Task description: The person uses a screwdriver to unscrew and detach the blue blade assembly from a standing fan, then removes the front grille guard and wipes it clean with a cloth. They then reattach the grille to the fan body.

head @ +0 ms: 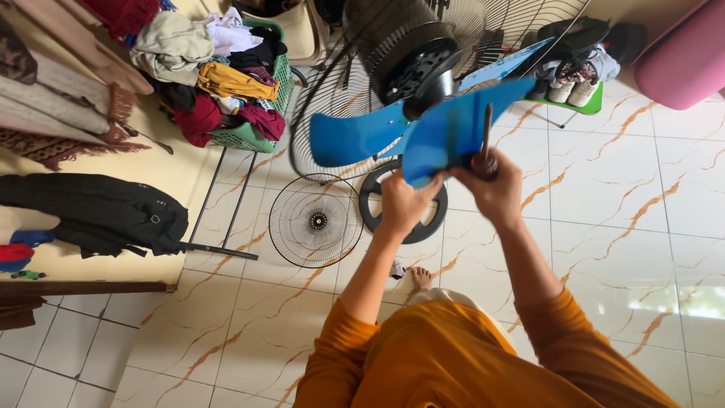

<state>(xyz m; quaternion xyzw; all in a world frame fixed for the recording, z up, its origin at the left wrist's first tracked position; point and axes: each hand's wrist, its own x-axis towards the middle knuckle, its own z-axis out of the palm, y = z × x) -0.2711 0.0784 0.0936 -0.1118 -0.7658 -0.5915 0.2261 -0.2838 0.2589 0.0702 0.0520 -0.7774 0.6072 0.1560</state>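
Orange sleeves (453, 355) near | left hand (404, 202) grips blue fan blade (453, 128) | right hand (495, 189) clasps a dark-handled tool (485, 143) at the hub | step: working the blade mount; next calls for steadying the blade.

Bright, even daylight — glare pools on the floor (702, 302) tiles by the right edge. Shadows are soft. Both hands blur slightly; edges bend — wide lens.

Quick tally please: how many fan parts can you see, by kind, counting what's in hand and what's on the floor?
Blue blades: 3, one gripped by the left hand
Wire grilles: 2, one on the floor, one behind the motor
Motor housing: 1
Black base ring: 1
Dark-handled tool in the right hand: 1
Total: 8
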